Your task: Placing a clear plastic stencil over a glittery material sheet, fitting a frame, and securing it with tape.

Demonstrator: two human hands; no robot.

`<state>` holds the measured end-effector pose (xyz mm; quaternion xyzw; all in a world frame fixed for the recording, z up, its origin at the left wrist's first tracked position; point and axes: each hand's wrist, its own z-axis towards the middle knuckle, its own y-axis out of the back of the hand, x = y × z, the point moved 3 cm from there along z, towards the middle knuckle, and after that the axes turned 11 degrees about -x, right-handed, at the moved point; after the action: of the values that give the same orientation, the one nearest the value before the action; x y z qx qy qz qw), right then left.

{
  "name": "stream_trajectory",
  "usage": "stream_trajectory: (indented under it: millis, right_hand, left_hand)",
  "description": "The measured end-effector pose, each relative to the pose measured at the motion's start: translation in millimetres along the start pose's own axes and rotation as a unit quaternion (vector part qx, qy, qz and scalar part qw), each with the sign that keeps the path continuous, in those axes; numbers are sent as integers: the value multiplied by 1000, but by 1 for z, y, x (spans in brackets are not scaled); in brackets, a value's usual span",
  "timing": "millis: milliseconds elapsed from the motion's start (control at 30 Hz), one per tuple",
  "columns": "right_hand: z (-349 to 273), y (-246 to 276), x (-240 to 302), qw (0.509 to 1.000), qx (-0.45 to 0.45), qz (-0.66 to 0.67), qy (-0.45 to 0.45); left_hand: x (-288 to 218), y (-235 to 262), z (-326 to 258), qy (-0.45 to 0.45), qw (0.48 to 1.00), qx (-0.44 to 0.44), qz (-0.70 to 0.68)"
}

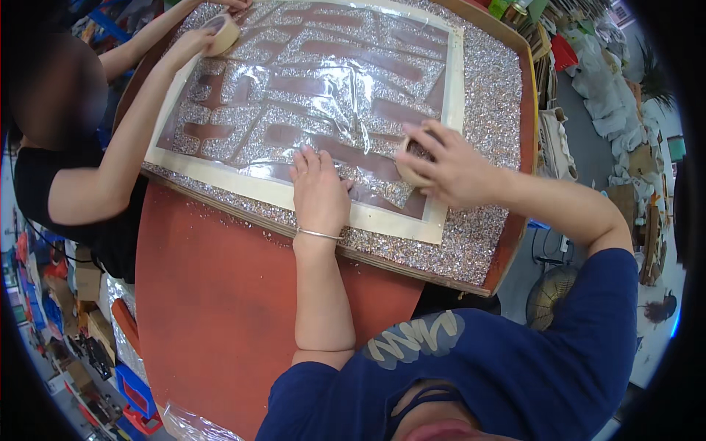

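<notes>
My left hand point(321, 192) lies flat with its fingers out, on the near border of a clear plastic sheet point(309, 87). The sheet is edged with cream tape strips point(386, 225) and shows brown shapes among glittery chips. In my right hand point(467, 167) is a roll of cream tape point(407, 170), held on its edge near the sheet's right side. The hand is slightly blurred, and its palm side is hidden. Silvery chips point(491, 95) surround the sheet inside a shallow wooden tray point(526, 132).
At the left, a co-worker in black leans over the tray, one hand point(193, 45) around another tape roll point(225, 37). A reddish-brown table point(213, 294) supports the tray. A round fan point(551, 295) stands at the right, and white bags point(599, 88) are piled farther back.
</notes>
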<state>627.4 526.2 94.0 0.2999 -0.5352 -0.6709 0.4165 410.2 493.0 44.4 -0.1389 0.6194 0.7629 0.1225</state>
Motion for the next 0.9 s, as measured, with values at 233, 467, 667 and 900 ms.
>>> stream_trajectory:
  millis: [233,467,667,900]
  right_hand:
    - [90,-48,7,997,-77,21,21]
    - [88,-51,26,997,-73,23,24]
    - [26,-14,34,999,7,36,23]
    - [124,-61,16,993,-113,-17,-2]
  left_hand:
    - [-5,13,12,29,998,29,-46]
    - [36,2,5,156,964,-25,-215]
    - [12,7,8,87,991,-16,-106]
    - [7,2,13,125,970,-30,-204]
